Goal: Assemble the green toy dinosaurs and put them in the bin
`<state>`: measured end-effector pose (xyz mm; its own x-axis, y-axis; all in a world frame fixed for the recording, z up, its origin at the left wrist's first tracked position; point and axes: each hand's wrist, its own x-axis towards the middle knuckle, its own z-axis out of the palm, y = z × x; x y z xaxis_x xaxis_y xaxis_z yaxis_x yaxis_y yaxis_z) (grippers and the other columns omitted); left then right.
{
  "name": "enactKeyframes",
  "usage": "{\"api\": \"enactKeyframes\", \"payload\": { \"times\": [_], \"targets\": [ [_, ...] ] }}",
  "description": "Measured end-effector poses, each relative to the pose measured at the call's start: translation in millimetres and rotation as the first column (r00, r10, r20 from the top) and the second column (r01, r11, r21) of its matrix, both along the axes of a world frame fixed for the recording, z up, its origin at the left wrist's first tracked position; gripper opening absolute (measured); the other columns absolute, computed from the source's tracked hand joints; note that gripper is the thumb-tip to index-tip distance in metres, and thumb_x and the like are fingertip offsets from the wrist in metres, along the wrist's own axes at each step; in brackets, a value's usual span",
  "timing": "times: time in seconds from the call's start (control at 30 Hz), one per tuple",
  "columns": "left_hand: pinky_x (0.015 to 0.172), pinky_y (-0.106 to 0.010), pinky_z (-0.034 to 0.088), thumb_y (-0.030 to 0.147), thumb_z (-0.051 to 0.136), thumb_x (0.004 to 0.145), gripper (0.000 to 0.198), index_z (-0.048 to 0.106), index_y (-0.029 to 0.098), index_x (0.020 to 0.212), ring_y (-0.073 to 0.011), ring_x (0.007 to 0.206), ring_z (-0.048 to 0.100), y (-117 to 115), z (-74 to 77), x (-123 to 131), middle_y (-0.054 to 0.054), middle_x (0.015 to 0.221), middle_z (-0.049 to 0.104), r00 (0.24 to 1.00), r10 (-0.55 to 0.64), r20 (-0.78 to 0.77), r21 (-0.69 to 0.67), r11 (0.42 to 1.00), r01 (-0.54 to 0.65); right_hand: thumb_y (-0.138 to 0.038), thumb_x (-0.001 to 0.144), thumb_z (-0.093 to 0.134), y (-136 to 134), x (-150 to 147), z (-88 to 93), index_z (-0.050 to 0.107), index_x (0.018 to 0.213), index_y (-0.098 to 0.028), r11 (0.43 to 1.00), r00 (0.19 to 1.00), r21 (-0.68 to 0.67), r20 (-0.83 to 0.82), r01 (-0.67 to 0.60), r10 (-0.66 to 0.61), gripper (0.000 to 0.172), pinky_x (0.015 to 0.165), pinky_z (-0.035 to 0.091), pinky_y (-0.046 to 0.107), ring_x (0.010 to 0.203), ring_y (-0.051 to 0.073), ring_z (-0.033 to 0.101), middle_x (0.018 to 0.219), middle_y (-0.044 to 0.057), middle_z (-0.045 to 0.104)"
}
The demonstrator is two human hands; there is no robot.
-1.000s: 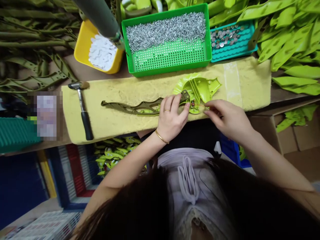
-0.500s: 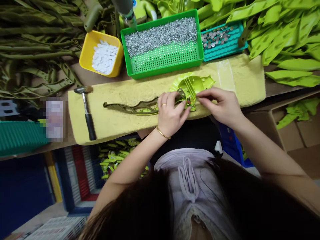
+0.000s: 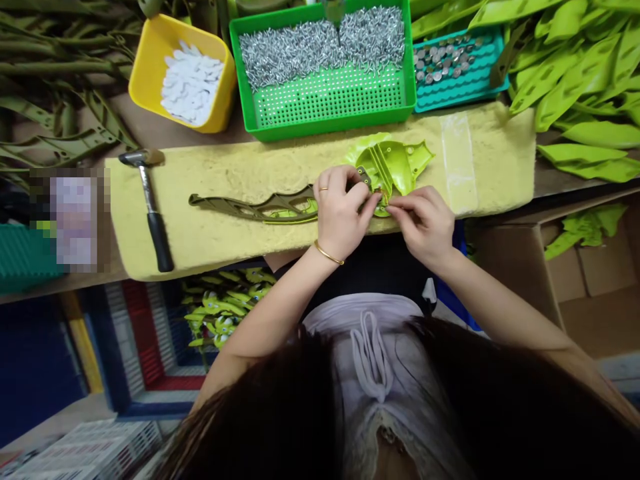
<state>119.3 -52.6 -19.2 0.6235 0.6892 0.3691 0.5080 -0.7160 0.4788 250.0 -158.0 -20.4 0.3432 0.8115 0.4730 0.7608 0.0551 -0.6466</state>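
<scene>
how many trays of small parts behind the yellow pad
3. A yellow tub of white pieces on the left, a green perforated tray of silver nails in the middle, and a teal tray of metal studs on the right, all behind the yellow pad. More could be hidden beyond the frame.

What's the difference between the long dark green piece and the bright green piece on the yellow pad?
The olive piece is dull and dark, while the lime piece is bright. The olive piece is long and narrow with a wavy, cut-out outline; the lime piece is short and broad with raised ribs. Both look like moulded plastic, lie on the yellow pad, and meet under the left hand.
</scene>
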Motion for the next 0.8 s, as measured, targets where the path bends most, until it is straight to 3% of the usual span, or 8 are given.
{"api": "enactKeyframes", "payload": {
  "times": [0.33, 0.6, 0.8],
  "targets": [
    [0.091, -0.043, 0.036, 0.037, 0.058, 0.09, 0.025, 0.059, 0.019, 0.072, -0.0242, 0.1, 0.05, 2, 2.0, -2, -0.007, 0.098, 0.057, 1.0, -0.024, 0.009, -0.057, 0.998, 0.025, -0.027, 0.086, 0.064, 0, 4, -12.5, 0.069, 0.087, -0.021, 0.998, 0.986, -0.016, 0.156, 0.064, -0.061, 0.008, 0.063, 0.049, 0.029, 0.071, 0.016, 0.06, 0.074, 0.003, 0.065],
    [0.091, -0.041, 0.038, 0.034, 0.059, 0.089, 0.021, 0.057, 0.02, 0.073, -0.0236, 0.1, 0.052, 4, 9.0, -2, -0.007, 0.097, 0.058, 0.999, -0.053, 0.014, -0.088, 0.995, 0.054, -0.021, 0.083, 0.067, 2, 9, -10.1, 0.069, 0.088, -0.021, 0.998, 0.992, 0.043, 0.118, -0.046, 0.041, 0.005, 0.062, 0.05, 0.028, 0.071, 0.015, 0.06, 0.075, 0.003, 0.065],
    [0.09, -0.041, 0.037, 0.035, 0.06, 0.088, 0.023, 0.059, 0.019, 0.072, -0.0233, 0.1, 0.051, 6, 9.4, -4, -0.007, 0.096, 0.058, 0.998, -0.046, 0.046, -0.119, 0.992, 0.051, -0.019, 0.083, 0.065, 0, 16, -8.4, 0.07, 0.092, -0.021, 0.99, 0.978, -0.024, 0.154, -0.139, 0.141, 0.01, 0.065, 0.049, 0.029, 0.073, 0.016, 0.06, 0.077, 0.004, 0.065]
  ]
}}
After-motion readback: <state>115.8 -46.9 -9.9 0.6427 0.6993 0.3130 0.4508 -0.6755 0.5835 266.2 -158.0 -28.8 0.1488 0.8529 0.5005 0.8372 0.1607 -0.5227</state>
